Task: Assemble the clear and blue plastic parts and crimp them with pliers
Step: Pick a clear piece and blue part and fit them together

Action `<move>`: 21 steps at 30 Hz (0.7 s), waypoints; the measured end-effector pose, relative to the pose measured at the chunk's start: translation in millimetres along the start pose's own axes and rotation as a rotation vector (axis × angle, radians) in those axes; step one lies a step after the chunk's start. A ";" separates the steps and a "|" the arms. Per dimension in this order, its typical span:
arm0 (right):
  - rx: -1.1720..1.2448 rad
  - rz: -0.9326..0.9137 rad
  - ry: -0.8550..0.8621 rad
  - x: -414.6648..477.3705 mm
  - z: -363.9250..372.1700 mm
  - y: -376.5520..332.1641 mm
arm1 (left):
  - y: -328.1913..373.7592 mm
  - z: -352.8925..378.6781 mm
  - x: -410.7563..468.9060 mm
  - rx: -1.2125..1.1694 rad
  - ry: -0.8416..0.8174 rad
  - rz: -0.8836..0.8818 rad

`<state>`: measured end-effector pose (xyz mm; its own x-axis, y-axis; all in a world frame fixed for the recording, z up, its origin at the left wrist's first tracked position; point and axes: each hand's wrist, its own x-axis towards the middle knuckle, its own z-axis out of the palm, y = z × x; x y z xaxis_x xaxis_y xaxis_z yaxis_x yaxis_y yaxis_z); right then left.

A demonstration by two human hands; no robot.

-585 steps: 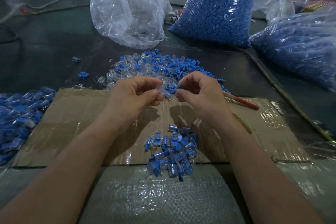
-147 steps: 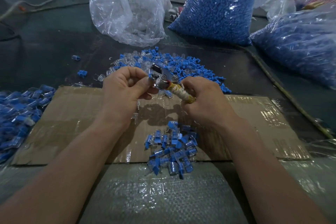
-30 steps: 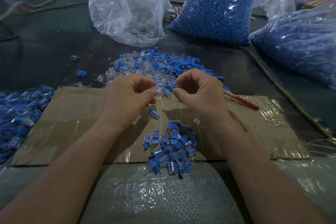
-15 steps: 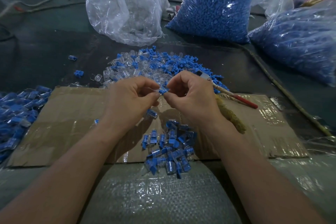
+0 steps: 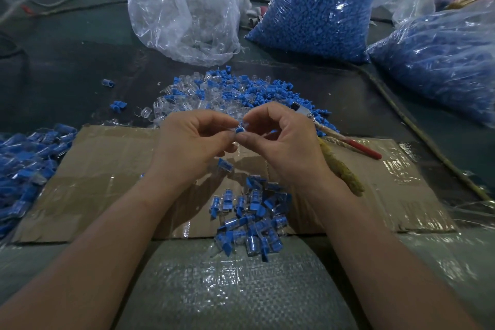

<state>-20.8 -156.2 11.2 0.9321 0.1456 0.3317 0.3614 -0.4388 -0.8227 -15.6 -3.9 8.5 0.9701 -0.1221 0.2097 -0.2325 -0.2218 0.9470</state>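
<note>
Blue part [image 5: 239, 130] being pinched between both hands over the cardboard [image 5: 107, 169].

Left hand [image 5: 192, 144] and right hand [image 5: 284, 142] are meeting fingertip to fingertip, each pinching the small blue-and-clear part with thumb and forefinger, the other fingers curling in. Pliers [image 5: 340, 169] are showing behind the right hand, head poking past the knuckles and handles trailing by the wrist; whether that hand is gripping them cannot be told. Joined pieces [image 5: 249, 217] are lying heaped at the cardboard's near edge, just below the hands. Loose parts [image 5: 230, 91], clear and blue mixed, are lying beyond the hands on the table [image 5: 67, 75]. Behind them a clear bag [image 5: 184, 8] and blue bags [image 5: 318, 5] are sitting.
</note>
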 end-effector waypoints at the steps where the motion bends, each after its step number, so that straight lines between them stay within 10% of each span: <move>1: 0.010 0.012 -0.008 0.5 -0.4 0.6 | -0.3 -0.5 0.3 -0.031 -0.004 -0.017; 21: -0.031 -0.258 0.014 -0.8 -2.6 5.1 | 1.8 -6.3 5.9 -0.400 -0.155 -0.284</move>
<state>-19.7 -160.8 8.0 0.8087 0.2438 0.5353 0.5858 -0.4157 -0.6957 -9.8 1.0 12.9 0.9624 -0.2599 -0.0797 0.1133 0.1171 0.9866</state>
